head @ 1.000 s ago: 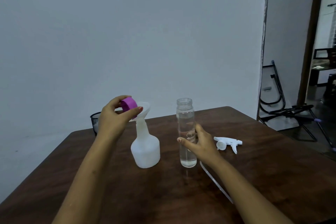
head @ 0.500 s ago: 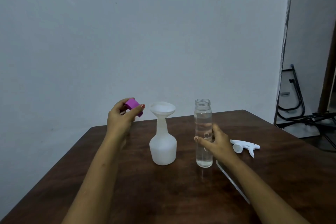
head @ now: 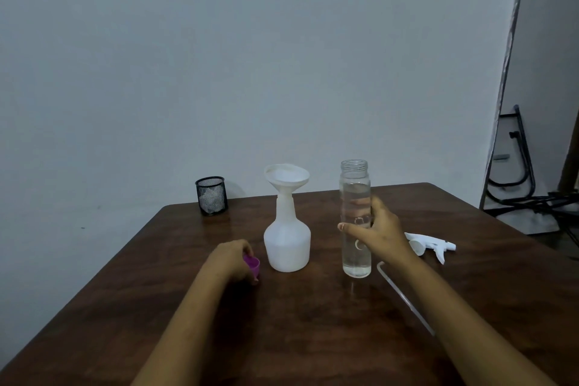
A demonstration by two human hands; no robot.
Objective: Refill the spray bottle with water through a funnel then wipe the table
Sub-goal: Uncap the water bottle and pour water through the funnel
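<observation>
A white spray bottle (head: 286,244) stands uncapped mid-table with a white funnel (head: 286,178) seated in its neck. To its right stands a clear, open water bottle (head: 355,194), mostly full. My right hand (head: 380,232) wraps around its middle. Down at the table surface left of the spray bottle, my left hand (head: 230,260) holds the purple cap (head: 253,265). The white trigger sprayer head (head: 430,244) lies on the table to the right, and its thin dip tube (head: 404,296) runs under my right forearm.
The brown wooden table (head: 313,323) carries a black mesh cup (head: 211,195) with crumpled white material inside, at the back left corner. A pale wall is close behind. Black folded metal frames (head: 526,185) stand on the floor at the right.
My left hand has come down from beside the funnel to the table with the purple cap. My right hand stays on the water bottle. The view has shifted left, showing the mesh cup.
</observation>
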